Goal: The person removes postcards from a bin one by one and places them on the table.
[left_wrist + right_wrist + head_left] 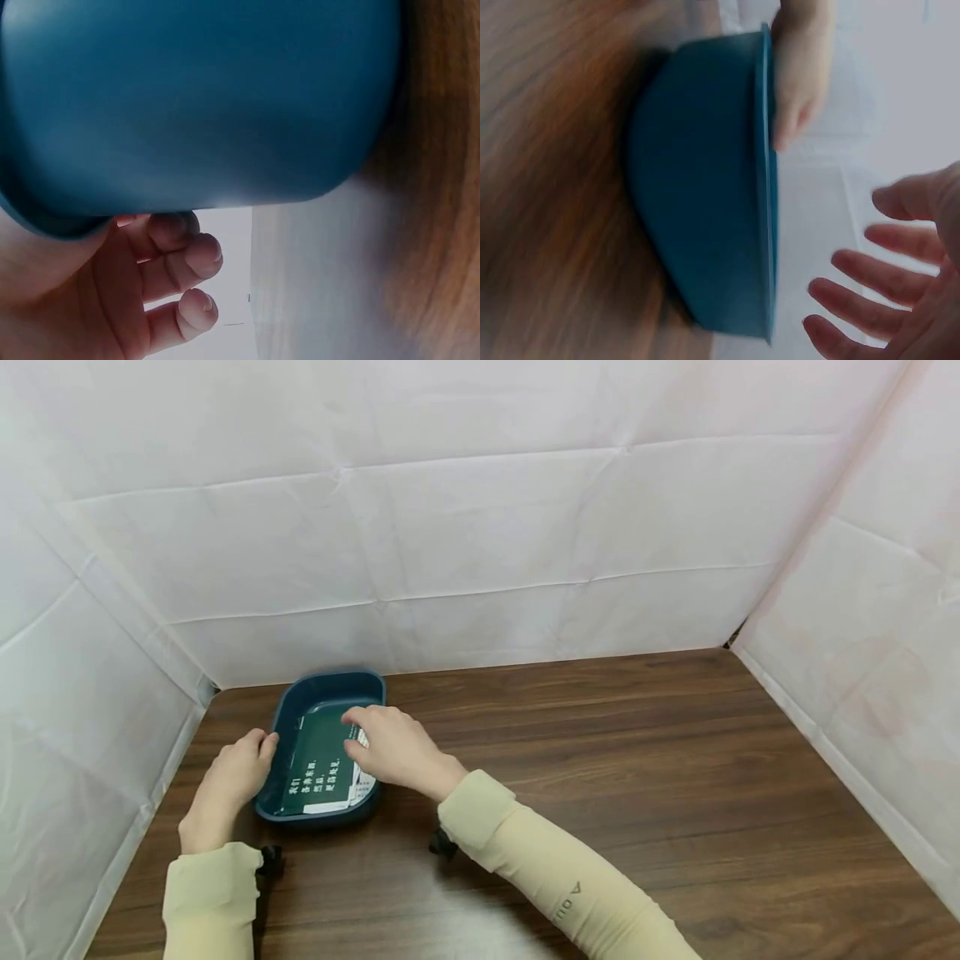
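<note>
A dark blue plastic tub (279, 768) with a rounded rim stands at the left of the table. My left hand (242, 768) grips its left rim; in the left wrist view several curled fingers (187, 259) show along the tub's outer wall. Inside the tub lies a dark green book (318, 752) with white Chinese characters, and a white printed piece shows along its right side. Over the tub's right side hovers my right hand (397, 747), thumb and fingers apart, holding nothing. The right wrist view has its spread fingers (877, 277) beside the tub's rim.
The tub stands on a dark wood-grain table (600, 777), near its left back corner. White sheeting (480, 527) hangs behind the table and along both sides.
</note>
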Demonstrator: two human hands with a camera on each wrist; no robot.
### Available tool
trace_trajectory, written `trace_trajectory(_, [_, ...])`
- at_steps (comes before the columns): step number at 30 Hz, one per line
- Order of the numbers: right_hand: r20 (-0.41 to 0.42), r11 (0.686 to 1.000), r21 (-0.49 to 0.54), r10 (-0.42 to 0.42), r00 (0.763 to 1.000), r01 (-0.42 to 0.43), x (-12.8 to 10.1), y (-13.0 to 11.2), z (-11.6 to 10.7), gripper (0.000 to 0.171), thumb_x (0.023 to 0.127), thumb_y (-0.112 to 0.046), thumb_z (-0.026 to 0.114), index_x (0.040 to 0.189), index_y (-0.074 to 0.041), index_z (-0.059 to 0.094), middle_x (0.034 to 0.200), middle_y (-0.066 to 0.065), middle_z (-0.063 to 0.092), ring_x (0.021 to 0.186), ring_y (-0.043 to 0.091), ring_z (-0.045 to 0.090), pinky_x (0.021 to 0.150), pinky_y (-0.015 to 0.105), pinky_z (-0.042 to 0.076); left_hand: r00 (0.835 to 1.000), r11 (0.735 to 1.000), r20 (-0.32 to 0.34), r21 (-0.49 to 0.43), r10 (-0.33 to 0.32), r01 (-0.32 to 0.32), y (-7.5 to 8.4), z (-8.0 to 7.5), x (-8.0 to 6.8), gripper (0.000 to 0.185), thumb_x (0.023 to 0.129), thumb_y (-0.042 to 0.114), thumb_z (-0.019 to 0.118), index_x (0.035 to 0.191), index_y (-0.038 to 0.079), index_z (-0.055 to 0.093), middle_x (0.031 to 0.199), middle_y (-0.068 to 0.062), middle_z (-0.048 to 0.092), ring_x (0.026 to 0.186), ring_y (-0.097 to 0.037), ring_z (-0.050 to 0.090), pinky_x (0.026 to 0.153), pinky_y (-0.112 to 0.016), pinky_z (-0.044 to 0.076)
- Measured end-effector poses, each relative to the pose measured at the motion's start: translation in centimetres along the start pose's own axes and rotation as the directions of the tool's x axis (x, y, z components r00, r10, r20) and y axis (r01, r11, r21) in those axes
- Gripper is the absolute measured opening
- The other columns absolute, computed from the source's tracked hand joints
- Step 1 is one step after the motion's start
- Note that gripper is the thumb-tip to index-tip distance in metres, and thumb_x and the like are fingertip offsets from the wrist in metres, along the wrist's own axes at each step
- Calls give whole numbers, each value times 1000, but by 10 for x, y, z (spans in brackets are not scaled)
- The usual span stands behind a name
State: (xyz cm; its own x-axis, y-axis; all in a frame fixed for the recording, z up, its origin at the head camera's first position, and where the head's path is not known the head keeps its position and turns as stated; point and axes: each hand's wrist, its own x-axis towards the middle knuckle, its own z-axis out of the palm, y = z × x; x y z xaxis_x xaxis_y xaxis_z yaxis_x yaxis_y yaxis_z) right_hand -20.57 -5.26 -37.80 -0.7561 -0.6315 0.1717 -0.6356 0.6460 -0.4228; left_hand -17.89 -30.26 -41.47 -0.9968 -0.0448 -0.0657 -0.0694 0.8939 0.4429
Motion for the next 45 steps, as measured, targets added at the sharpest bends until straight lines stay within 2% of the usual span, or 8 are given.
trace_trajectory(5, [65, 961, 236, 134, 989, -146, 17, -14, 14, 37, 97, -26, 62, 133, -16, 58, 122, -1, 62, 105, 10, 58, 81, 24, 48, 1000, 1000, 20, 0, -3, 3, -1, 1, 1, 44, 108, 35, 23, 89, 2, 45, 68, -11, 42, 64, -28, 47, 62, -43, 38])
trace_trajectory(10, [174, 777, 496, 348, 921, -388, 35, -27, 21, 52, 91, -29, 71, 138, -19, 51, 135, 2, 54, 116, 18, 54, 89, 34, 48, 1000, 1000, 23, 3, -7, 7, -2, 1, 3, 46, 108, 34, 24, 93, -1, 49, 70, -12, 48, 68, -30, 50, 64, -45, 40])
trace_trajectory(12, [218, 637, 595, 459, 861, -490, 42, -30, 25, 59, 89, -26, 73, 141, -19, 46, 140, 6, 48, 120, 23, 51, 93, 40, 46, 1000, 1000, 19, 6, -9, 9, -2, 1, 3, 47, 108, 35, 24, 93, -1, 50, 71, -13, 49, 69, -31, 51, 65, -46, 40])
trace_trajectory(17, [366, 142, 810, 636, 680, -569, 55, -36, 37, 76, 85, -14, 74, 148, -13, 33, 145, 15, 36, 127, 34, 43, 97, 54, 42, 999, 1000, 24, 9, -25, 25, -1, 0, 3, 46, 108, 34, 24, 93, -2, 50, 73, -16, 51, 72, -33, 52, 65, -47, 40])
trace_trajectory(20, [428, -23, 837, 650, 628, -546, 59, -38, 42, 83, 84, -8, 72, 151, -8, 25, 146, 18, 33, 131, 38, 38, 99, 58, 38, 999, 1000, 17, 14, -28, 27, 0, 0, 4, 45, 108, 32, 26, 93, -2, 51, 78, -19, 55, 76, -37, 55, 67, -50, 42])
trace_trajectory(32, [452, -114, 829, 714, 535, -547, 69, -47, 47, 88, 79, -3, 68, 154, -7, 22, 143, 18, 38, 112, 33, 47, 98, 49, 39, 1000, 1000, 1, 21, -16, 16, -1, -2, 3, 44, 108, 32, 25, 85, 2, 48, 73, -17, 50, 73, -37, 54, 66, -50, 40])
trace_trajectory(41, [429, -109, 851, 708, 562, -513, 69, -43, 55, 77, 80, 0, 65, 149, -3, 33, 144, 15, 39, 114, 31, 46, 98, 46, 40, 1000, 1000, -14, 27, -6, 6, -5, -3, 1, 45, 108, 33, 24, 83, 3, 45, 70, -14, 48, 72, -38, 53, 66, -51, 39])
trace_trajectory(45, [416, -84, 852, 708, 570, -517, 69, -38, 57, 65, 82, -1, 64, 143, -1, 42, 133, 13, 48, 95, 30, 51, 87, 41, 43, 1000, 1000, -15, 28, -9, 9, -5, -3, 0, 45, 108, 34, 23, 83, 3, 44, 68, -13, 46, 69, -35, 51, 65, -50, 39])
